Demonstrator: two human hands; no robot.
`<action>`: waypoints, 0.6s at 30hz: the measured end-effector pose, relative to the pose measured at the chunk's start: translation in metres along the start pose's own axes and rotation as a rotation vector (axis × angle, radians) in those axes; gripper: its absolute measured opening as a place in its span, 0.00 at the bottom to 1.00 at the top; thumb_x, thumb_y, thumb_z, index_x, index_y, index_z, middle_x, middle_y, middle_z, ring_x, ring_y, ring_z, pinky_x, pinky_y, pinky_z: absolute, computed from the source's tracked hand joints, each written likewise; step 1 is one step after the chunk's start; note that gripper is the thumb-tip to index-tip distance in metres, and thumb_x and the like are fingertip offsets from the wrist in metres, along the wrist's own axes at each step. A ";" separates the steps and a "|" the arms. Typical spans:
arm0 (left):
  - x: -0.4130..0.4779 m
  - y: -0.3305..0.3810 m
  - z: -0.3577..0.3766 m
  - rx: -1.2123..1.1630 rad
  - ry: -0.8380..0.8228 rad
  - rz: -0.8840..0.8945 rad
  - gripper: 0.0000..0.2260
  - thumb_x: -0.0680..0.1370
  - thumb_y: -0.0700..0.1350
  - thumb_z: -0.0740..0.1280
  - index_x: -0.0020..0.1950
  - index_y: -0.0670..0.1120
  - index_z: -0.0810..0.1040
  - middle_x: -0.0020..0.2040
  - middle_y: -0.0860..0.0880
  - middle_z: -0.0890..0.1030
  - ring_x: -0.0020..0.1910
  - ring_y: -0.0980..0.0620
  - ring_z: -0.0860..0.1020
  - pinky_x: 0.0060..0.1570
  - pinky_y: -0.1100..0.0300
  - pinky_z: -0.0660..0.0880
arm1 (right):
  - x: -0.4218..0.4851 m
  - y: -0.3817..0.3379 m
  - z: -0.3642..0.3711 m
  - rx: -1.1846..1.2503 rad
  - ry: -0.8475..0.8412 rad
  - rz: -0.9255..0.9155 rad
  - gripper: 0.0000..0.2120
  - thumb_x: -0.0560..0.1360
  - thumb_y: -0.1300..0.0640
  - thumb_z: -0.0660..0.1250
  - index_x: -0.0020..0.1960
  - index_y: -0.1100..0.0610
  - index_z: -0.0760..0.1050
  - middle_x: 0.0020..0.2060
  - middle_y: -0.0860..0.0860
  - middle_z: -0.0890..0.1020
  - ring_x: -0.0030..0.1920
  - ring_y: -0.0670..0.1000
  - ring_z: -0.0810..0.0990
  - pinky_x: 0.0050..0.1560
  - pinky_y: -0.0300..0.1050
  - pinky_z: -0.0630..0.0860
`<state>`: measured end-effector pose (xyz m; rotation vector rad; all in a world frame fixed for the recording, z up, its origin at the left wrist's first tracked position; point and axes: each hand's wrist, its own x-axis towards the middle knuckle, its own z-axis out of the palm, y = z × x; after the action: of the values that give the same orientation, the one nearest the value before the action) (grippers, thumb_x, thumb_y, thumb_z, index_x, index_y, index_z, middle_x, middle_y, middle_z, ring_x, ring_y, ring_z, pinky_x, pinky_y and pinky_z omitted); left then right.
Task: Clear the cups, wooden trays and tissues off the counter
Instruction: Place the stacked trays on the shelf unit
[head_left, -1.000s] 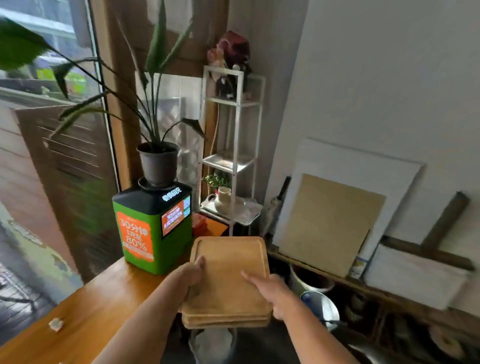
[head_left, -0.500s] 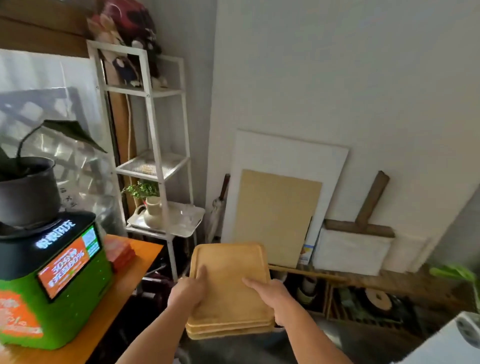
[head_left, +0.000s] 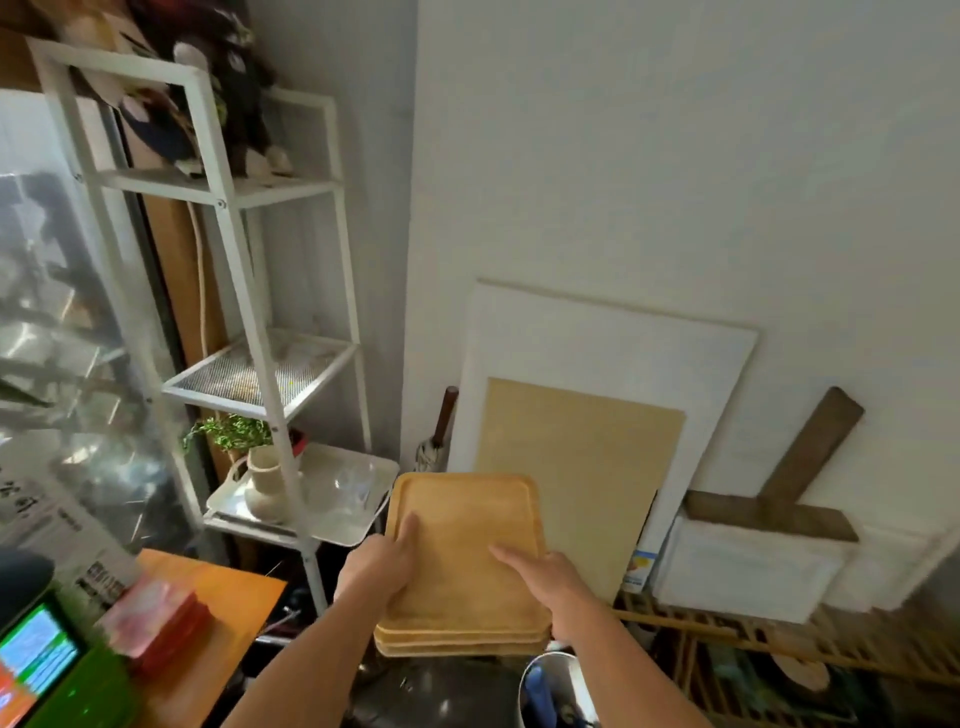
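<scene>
Trays: stack of wooden trays (head_left: 462, 561), three rims countable at the near edge; held level in the air past the end of the counter (head_left: 228, 597), just in front of the lowest tier of the white shelf unit (head_left: 249, 312).
Left hand (head_left: 382, 566): clamped on the stack's left edge; thumb flat on the top tray, fingers tucked under and hidden.
Right hand (head_left: 550, 582): clamped on the right edge by the near corner; thumb stretched across the top, other fingers wrapped beneath, out of sight.
Cut off: green machine (head_left: 78, 686) at lower left, only a corner and part of its screen in frame; white bucket (head_left: 550, 680) below the trays, lower part lost at the frame edge.
Hard to make out: dark clutter under the trays; plush toys (head_left: 228, 78) on the top shelf, blurred; glassware beside the pale jug (head_left: 265, 483) with green sprigs, faint.
Partly covered: tan board (head_left: 576, 467) leaning on the wall, lower left corner behind the trays.
Writing: dark characters on a grey sheet (head_left: 98, 582) at left, too smeared to read; machine screen a blur of colour; small blue-and-yellow label (head_left: 641, 566) at the foot of the boards, unreadable.
Counter load: red-and-pink packets (head_left: 161, 623) stacked beside the machine.
</scene>
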<state>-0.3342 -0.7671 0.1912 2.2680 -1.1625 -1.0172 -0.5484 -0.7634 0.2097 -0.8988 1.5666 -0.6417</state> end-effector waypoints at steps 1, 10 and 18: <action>0.012 0.007 -0.002 -0.013 0.010 0.002 0.42 0.76 0.73 0.47 0.68 0.40 0.74 0.49 0.45 0.77 0.43 0.48 0.74 0.47 0.54 0.72 | 0.015 -0.010 0.001 -0.003 -0.008 0.002 0.35 0.60 0.40 0.82 0.59 0.60 0.78 0.50 0.57 0.84 0.49 0.59 0.84 0.51 0.53 0.81; 0.105 0.064 -0.013 -0.007 0.196 -0.004 0.41 0.75 0.73 0.45 0.66 0.42 0.76 0.49 0.45 0.78 0.45 0.47 0.76 0.48 0.53 0.74 | 0.141 -0.093 0.006 -0.050 -0.194 0.015 0.35 0.56 0.37 0.82 0.52 0.55 0.73 0.47 0.53 0.81 0.46 0.55 0.81 0.44 0.50 0.79; 0.152 0.100 -0.018 -0.031 0.427 -0.116 0.41 0.76 0.72 0.45 0.63 0.42 0.78 0.47 0.46 0.76 0.44 0.46 0.76 0.49 0.54 0.73 | 0.226 -0.162 0.016 -0.176 -0.338 -0.033 0.44 0.58 0.37 0.82 0.66 0.58 0.72 0.54 0.55 0.80 0.50 0.57 0.81 0.48 0.51 0.79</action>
<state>-0.3141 -0.9488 0.2004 2.3908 -0.8368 -0.5400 -0.5109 -1.0394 0.2115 -1.1049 1.3182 -0.3548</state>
